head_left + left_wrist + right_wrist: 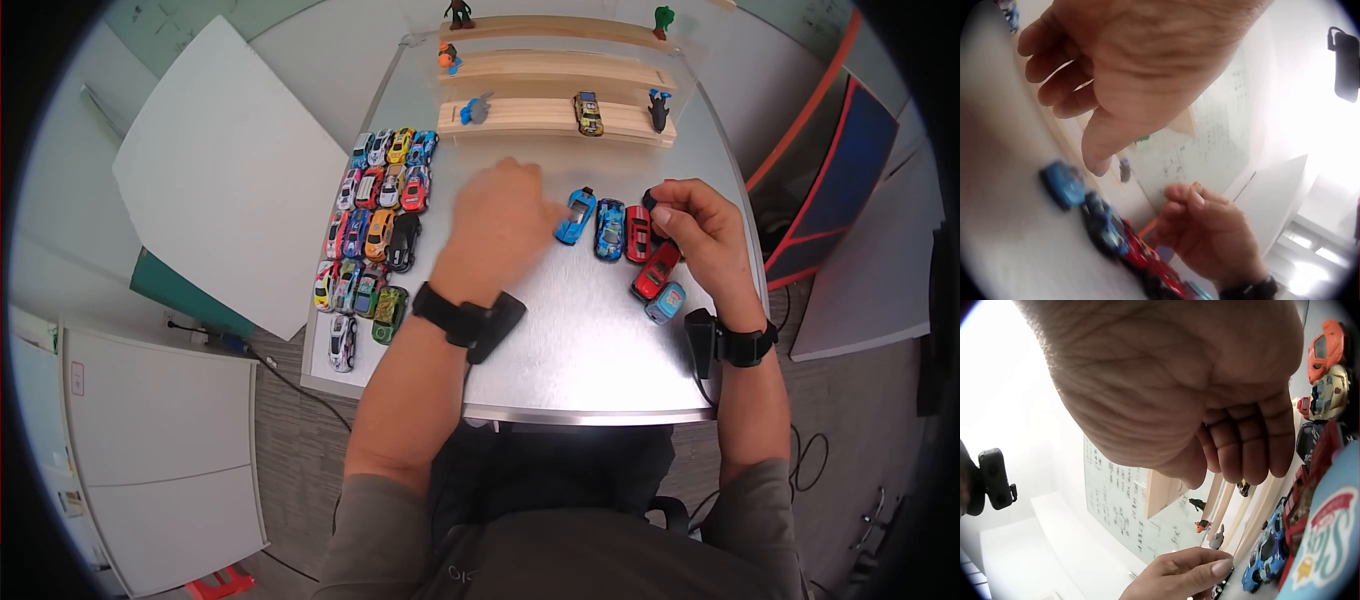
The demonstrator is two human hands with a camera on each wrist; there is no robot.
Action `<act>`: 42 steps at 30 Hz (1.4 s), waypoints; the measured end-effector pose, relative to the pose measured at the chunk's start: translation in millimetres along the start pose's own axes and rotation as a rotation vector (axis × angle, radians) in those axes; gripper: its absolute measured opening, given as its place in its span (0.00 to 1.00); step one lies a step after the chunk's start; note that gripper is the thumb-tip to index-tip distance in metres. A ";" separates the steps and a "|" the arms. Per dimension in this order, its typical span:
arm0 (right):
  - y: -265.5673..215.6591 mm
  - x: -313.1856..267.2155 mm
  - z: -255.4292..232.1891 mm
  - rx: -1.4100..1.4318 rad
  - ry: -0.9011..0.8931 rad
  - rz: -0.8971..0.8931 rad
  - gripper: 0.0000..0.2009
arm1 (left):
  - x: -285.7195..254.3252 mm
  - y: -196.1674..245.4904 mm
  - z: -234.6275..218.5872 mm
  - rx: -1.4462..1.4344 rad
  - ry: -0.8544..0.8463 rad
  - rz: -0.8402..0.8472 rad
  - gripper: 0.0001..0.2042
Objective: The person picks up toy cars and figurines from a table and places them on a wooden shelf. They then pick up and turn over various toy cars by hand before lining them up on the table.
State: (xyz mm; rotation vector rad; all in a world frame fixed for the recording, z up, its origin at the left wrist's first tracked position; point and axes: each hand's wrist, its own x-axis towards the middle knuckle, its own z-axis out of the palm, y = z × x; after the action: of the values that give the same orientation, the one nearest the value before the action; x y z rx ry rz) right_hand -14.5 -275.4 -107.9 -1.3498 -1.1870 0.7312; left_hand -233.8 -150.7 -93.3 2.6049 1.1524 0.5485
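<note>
My left hand (500, 225) hangs over the middle of the table with loosely bent fingers and nothing in them. In the left wrist view its thumb points down toward a bright blue toy car (1064, 185), with a gap between. My right hand (703, 225) hovers above the right end of a short row of toy cars, its fingers (1250, 447) relaxed and slightly curled. A dark toy car (650, 199) shows beside its fingertips. Along the row are a patterned blue car (610, 230), a red striped car (638, 235), another red car (656, 272) and a light blue van (665, 302).
Several toy cars (378, 235) stand in packed rows along the table's left side. At the back, a wooden tiered rack (540, 115) bears a yellow-black car (588, 114) and small animal figures. Orange and gold cars (1329, 394) appear near the right hand.
</note>
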 end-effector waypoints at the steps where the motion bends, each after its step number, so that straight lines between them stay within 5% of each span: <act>1: -0.4 -0.4 0.0 -0.001 0.002 0.001 0.09 | 1.6 -9.1 -8.0 0.111 0.073 -0.058 0.18; 11: -2.7 -1.2 0.8 0.021 -0.031 0.012 0.09 | 15.6 -87.8 -16.0 0.420 0.060 -0.385 0.18; 30: -7.8 -1.2 1.3 -0.049 0.001 0.001 0.10 | 16.2 -60.7 -1.7 0.209 0.150 -0.133 0.13; 33: -5.7 -2.1 2.2 -0.037 -0.001 -0.022 0.11 | 15.2 -35.5 -4.8 -0.083 0.130 -0.004 0.15; 35: -6.4 -3.0 2.0 -0.034 0.009 -0.052 0.12 | 10.2 -9.3 -6.7 -0.998 -0.162 -0.136 0.16; 36: -7.4 -3.7 2.4 0.048 -0.027 -0.046 0.12 | 6.7 -1.0 -2.5 -1.009 -0.177 -0.123 0.16; 38: -7.5 -3.8 0.7 0.174 -0.083 -0.055 0.13 | 0.9 12.2 5.4 -1.520 -0.274 0.009 0.16; 42: -13.2 -5.2 0.4 0.173 -0.083 -0.020 0.14 | -1.6 27.4 14.0 -1.722 -0.402 -0.007 0.16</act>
State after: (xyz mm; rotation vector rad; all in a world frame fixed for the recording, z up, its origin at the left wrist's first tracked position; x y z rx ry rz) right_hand -19.4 -282.1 -96.4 -1.1720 -1.1723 0.8620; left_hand -210.8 -170.9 -96.4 1.0795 0.1924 0.5518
